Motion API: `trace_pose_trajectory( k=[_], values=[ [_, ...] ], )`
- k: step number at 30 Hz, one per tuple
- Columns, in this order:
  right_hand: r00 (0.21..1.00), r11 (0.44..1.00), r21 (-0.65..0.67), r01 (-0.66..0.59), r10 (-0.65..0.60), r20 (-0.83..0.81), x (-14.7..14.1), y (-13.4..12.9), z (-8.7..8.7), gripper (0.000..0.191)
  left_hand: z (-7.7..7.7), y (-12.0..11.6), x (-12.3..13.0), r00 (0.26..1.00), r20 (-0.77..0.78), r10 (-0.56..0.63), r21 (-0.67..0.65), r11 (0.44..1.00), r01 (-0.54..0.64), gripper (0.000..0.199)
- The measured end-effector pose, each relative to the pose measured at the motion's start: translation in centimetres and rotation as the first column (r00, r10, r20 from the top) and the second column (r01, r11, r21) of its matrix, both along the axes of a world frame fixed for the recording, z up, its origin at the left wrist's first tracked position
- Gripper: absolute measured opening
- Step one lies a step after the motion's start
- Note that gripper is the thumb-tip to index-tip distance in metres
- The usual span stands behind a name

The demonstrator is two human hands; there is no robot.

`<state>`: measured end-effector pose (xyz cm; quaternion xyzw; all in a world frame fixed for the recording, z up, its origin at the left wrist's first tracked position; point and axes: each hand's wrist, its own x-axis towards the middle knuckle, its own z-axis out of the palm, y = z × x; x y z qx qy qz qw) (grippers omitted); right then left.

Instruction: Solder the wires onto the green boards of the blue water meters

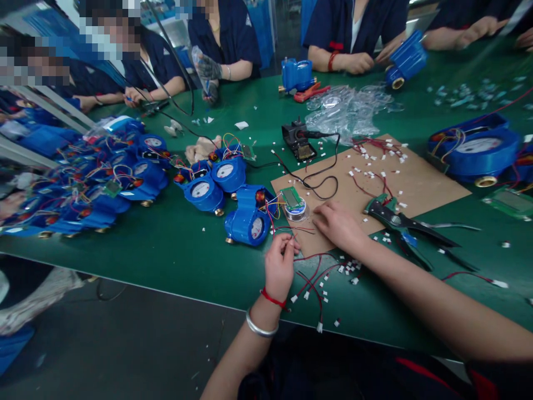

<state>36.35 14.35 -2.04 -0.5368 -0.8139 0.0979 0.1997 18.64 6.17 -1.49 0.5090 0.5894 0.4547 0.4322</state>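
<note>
My left hand (280, 264) is closed in a pinch on thin red and black wires (291, 235) beside a blue water meter (244, 222). Colored leads run from this meter to a small green circuit board (291, 196) with a display. The board rests on a spool of solder wire (296, 213). My right hand (339, 225) lies over the cardboard sheet, just right of the spool, with its fingers bent together; what its fingertips hold, if anything, is too small to make out. Black-handled wire strippers (400, 219) lie right of my right hand.
A soldering iron stand (298, 141) stands behind the cardboard (433, 186). Many blue meters (104, 194) crowd the left; another large meter (474, 147) sits at right. Connector wires (318, 294) litter the front edge. Clear plastic parts (352, 108) lie farther back. Co-workers sit across the green table (200, 258).
</note>
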Motion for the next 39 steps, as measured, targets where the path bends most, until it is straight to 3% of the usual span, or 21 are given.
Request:
trace_pose_trajectory(
  k=[5, 15, 23, 28, 32, 35, 37, 39],
  values=[
    [0.999, 0.997, -0.069, 0.022, -0.02, 0.027, -0.3, 0.5, -0.2, 0.017, -0.1, 0.0, -0.1, 1.0, -0.002, 0.013, -0.022, 1.0, -0.013, 0.014],
    [0.964, 0.984, -0.046, -0.174, 0.161, -0.21, 0.2, -3.5, 3.7, 0.014, 0.2, -0.2, 0.2, 0.991, -0.136, 0.015, 0.051, 0.999, -0.008, 0.016],
    [0.985, 0.991, -0.026, -0.13, 0.126, -0.121, 0.7, -3.9, 2.9, 0.013, 0.2, -0.6, 0.1, 0.985, -0.165, 0.055, 0.139, 0.99, -0.033, 0.019],
    [0.965, 0.994, -0.033, -0.101, 0.09, -0.246, 1.3, -4.1, 3.0, 0.011, -0.5, -0.3, 0.4, 0.998, -0.061, 0.0, 0.074, 0.997, 0.005, 0.016],
    [0.848, 0.974, -0.209, -0.092, -0.033, -0.528, 0.3, -4.8, 2.7, 0.015, -0.9, 0.3, 0.9, 0.995, 0.05, -0.086, 0.002, 0.996, 0.086, 0.014],
    [0.634, 0.872, -0.441, -0.214, -0.22, -0.741, -0.8, -4.8, 2.2, 0.021, -0.9, 0.7, 1.0, 0.986, 0.102, -0.133, -0.035, 0.99, 0.138, 0.015],
    [0.522, 0.826, -0.504, -0.253, -0.322, -0.79, -1.1, -4.4, 1.9, 0.023, -0.8, 0.9, 1.0, 0.974, 0.186, -0.129, -0.057, 0.988, 0.142, 0.016],
    [0.544, 0.826, -0.519, -0.219, -0.338, -0.768, -0.8, -3.8, 1.8, 0.022, -0.7, 1.1, 0.8, 0.955, 0.282, -0.09, -0.077, 0.99, 0.116, 0.017]
  ],
)
